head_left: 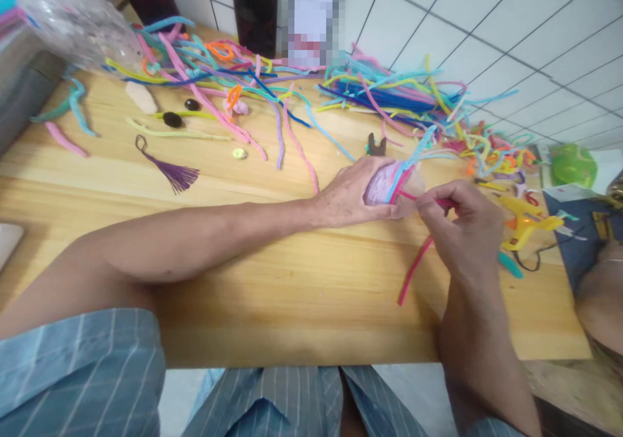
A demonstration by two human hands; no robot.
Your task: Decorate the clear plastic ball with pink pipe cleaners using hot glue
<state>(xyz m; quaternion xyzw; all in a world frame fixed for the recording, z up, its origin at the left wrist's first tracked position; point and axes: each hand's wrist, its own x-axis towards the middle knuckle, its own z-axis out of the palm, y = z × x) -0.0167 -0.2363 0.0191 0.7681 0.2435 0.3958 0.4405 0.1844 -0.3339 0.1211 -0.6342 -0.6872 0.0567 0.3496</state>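
My left hand (348,197) is wrapped round an egg-shaped piece (380,187) covered in lilac pipe cleaner, with blue and pink bands beside the lilac and a pale bare end to the right. A light blue pipe cleaner (421,150) sticks up from its top. Between the thumb and fingers of my right hand (460,226) is a deep pink pipe cleaner (415,271); one stretch runs to the egg-shaped piece, and its loose tail hangs below toward the tabletop. My left fingers partly cover the piece.
Heaped pipe cleaners (389,96) line the back of the wooden table (292,294). A purple tassel (170,167), black oval pieces (172,120) and a clear plastic bag (80,24) are at left. A yellow glue gun (525,219) lies at right, near another person's arm (603,294).
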